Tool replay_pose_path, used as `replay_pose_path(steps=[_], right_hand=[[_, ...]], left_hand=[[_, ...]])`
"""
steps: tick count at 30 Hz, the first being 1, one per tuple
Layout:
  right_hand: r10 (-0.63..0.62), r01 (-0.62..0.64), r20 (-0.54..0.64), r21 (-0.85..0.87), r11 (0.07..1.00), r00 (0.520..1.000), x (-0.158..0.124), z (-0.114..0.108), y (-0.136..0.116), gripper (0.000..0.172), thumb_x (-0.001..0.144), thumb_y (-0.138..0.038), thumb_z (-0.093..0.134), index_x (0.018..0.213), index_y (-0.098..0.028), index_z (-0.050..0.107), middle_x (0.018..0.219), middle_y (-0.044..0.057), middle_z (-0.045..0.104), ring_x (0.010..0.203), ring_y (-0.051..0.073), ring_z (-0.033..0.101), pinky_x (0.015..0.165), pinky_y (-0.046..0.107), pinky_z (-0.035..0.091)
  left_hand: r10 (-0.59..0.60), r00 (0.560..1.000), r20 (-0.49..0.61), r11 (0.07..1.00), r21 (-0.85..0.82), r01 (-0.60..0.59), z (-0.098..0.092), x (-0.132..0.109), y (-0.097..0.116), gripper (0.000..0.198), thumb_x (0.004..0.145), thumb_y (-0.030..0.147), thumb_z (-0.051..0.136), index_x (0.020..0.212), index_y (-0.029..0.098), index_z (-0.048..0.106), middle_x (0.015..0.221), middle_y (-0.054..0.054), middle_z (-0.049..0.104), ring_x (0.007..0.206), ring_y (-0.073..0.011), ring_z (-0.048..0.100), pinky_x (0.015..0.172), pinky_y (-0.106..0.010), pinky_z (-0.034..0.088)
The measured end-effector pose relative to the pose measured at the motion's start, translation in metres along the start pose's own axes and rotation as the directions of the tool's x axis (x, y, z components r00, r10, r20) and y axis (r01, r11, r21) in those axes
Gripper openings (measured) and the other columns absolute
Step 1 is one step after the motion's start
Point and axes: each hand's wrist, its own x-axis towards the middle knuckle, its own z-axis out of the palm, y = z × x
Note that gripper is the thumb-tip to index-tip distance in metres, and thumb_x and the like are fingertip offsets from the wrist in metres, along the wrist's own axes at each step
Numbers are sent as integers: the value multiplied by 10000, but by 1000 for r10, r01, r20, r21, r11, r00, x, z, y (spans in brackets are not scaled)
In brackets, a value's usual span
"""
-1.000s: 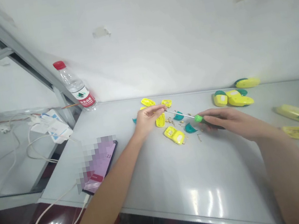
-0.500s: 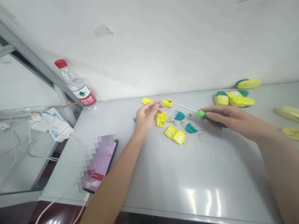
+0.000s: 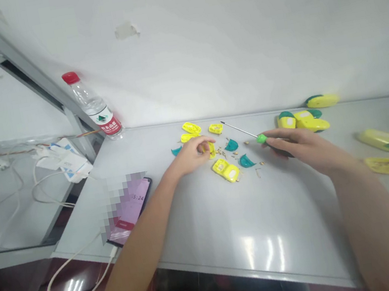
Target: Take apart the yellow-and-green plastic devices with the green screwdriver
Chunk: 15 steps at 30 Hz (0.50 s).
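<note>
Green-handled screwdriver [image 3: 261,139] sits clenched in your right hand [image 3: 302,145], its shaft angled toward the bench's [image 3: 239,228] back edge; your left hand [image 3: 192,157] pinches a yellow plastic shell [image 3: 211,150] mid-bench. Bringing the tip there seems called for.

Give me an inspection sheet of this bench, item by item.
Surface: pale grey table, glossy, reflecting light.
Job's things: yellow plastic shells, teal plastic pieces, small brass-coloured bits.
Hands: left hand pinches a yellow piece; right hand grips a green-handled screwdriver.
Clutter: water bottle and phone at the table's left.
Cables: white cable runs from the phone over the table edge.
Surroundings: white wall, metal frame.
</note>
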Motion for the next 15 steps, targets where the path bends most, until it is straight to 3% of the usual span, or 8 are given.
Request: replay_pose_path(steps=[7, 11, 13, 15], right_hand=[[-9, 10, -20, 57, 998, 1000, 0, 4, 0, 562, 764, -711, 759, 1054, -230, 761, 665, 4, 571, 640, 191, 530, 579, 327, 427], [-23, 34, -74, 149, 988, 997, 0, 22, -9, 472, 786, -669, 784, 767, -228, 617, 599, -35, 478, 577, 137, 419, 527, 292, 324], [-75, 76, -15, 256, 964, 997, 0, 36, -14, 531, 821, -672, 760, 673, -229, 507, 565, -43, 447, 560, 123, 397, 535, 290, 323], [-108, 72, 85, 351, 934, 990, 1, 50, -17, 512, 879, -694, 688, 722, -222, 570, 532, -51, 424, 536, 120, 373, 527, 292, 309]], left_hand=[[-155, 984, -83, 937, -329, 120, -4, 4, -3, 396, 819, 288, 761, 1198, 175, 740, 1008, -74, 760, 892, -156, 674, 807, -290, 506], [-134, 984, -115, 862, -504, 58, 6, 4, 1, 449, 759, 354, 853, 1168, 194, 759, 999, -69, 771, 902, -163, 682, 797, -287, 521], [-113, 980, -162, 851, -524, 11, 14, 5, 7, 423, 740, 366, 877, 1115, 198, 777, 965, -65, 775, 886, -163, 687, 802, -292, 524], [-82, 972, -220, 848, -528, -48, 21, 5, 13, 371, 713, 345, 898, 1029, 185, 789, 953, -69, 782, 880, -169, 698, 825, -308, 530]])
